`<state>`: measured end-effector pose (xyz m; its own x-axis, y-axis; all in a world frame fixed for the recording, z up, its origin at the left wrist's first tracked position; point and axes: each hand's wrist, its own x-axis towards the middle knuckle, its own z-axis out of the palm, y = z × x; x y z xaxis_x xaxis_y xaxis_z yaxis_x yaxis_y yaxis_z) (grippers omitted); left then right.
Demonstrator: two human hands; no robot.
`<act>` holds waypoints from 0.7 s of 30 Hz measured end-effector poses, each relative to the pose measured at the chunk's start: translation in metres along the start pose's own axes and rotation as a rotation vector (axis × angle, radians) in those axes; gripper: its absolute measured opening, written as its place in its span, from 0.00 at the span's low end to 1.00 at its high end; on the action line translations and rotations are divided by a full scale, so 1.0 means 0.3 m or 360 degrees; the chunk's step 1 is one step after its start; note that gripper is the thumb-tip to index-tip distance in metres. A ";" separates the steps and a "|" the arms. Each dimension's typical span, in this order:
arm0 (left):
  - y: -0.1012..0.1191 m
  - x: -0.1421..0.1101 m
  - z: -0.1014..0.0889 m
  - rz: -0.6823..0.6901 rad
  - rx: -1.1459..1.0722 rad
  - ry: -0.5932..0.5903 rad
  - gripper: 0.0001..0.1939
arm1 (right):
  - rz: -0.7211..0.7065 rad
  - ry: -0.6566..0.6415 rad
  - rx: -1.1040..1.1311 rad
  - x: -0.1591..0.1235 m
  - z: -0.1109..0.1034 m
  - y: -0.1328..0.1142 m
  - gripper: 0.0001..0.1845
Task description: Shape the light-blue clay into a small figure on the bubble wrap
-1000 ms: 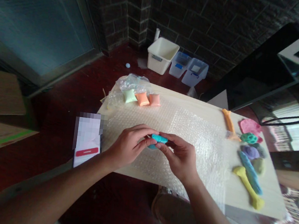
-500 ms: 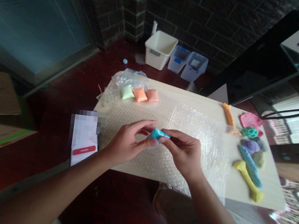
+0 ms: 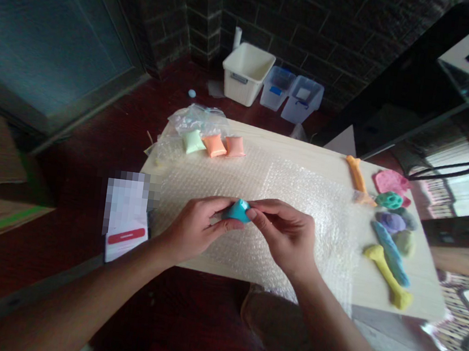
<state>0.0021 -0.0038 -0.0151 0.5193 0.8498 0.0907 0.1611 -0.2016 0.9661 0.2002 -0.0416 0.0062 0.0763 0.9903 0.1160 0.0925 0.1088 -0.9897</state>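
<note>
A small blue packet of modelling clay (image 3: 237,210) is held between both hands above the bubble wrap (image 3: 299,206). My left hand (image 3: 197,222) grips its left side, thumb below and fingers behind. The fingertips of my right hand (image 3: 285,227) pinch the packet's right end. Three similar packets lie in a row at the back left of the table: a pale green packet (image 3: 194,142), an orange packet (image 3: 215,146) and a peach packet (image 3: 235,146).
On the table's right side lie clay shapes: an orange bone (image 3: 357,176), a pink piece (image 3: 390,182), a green piece (image 3: 389,199), a blue strip (image 3: 393,255) and a yellow bone (image 3: 388,277). A phone (image 3: 127,219) stands at the left edge. Bins (image 3: 246,77) sit on the floor behind.
My fingers have shifted on the blue packet, and its right end is now mostly covered by my right fingertips. The whole view has moved slightly.
</note>
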 end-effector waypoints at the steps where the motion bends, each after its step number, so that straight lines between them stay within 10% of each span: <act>1: 0.002 0.001 0.001 0.0035 0.0037 -0.0005 0.14 | 0.0017 0.0005 0.0040 0.001 -0.001 0.005 0.08; 21: 0.026 -0.001 0.001 0.0354 0.0413 -0.0005 0.10 | 0.0031 -0.0059 0.0114 -0.001 0.001 0.027 0.07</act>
<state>0.0034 -0.0060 -0.0077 0.5685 0.7694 0.2912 0.2516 -0.4996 0.8289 0.2007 -0.0410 -0.0018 0.0405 0.9947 0.0949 0.0202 0.0942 -0.9953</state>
